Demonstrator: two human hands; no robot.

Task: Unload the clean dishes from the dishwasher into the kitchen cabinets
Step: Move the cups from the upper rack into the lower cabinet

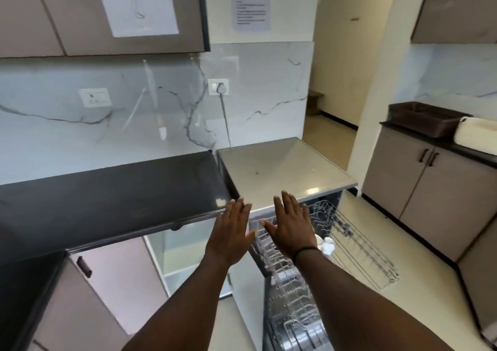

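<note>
**Both hands raised flat above the open dishwasher**

The left hand [231, 232] and the right hand [291, 228] are held out side by side, palms down, fingers straight and spread. Neither hand holds or touches anything. The right wrist carries a dark band [305, 251].

The dishwasher [282, 168] stands against the marble wall, right of the dark bench [107, 197], with its light top bare. Its door is down and two wire racks are pulled out. The upper rack [360, 246] extends to the right over the floor; white dishes [326, 246] sit in it, just beside the right wrist (partly hidden, so their kind cannot be told). The lower rack [293, 305] lies under the right forearm; its contents cannot be made out among the wires.

Below the bench a cabinet [185, 256] stands open, with a pale interior. Closed wall cabinets [80, 14] hang above the bench. On the far right, a second bench [468, 149] carries a brown basket [425, 118] and a white object [476, 133], touching each other.
</note>
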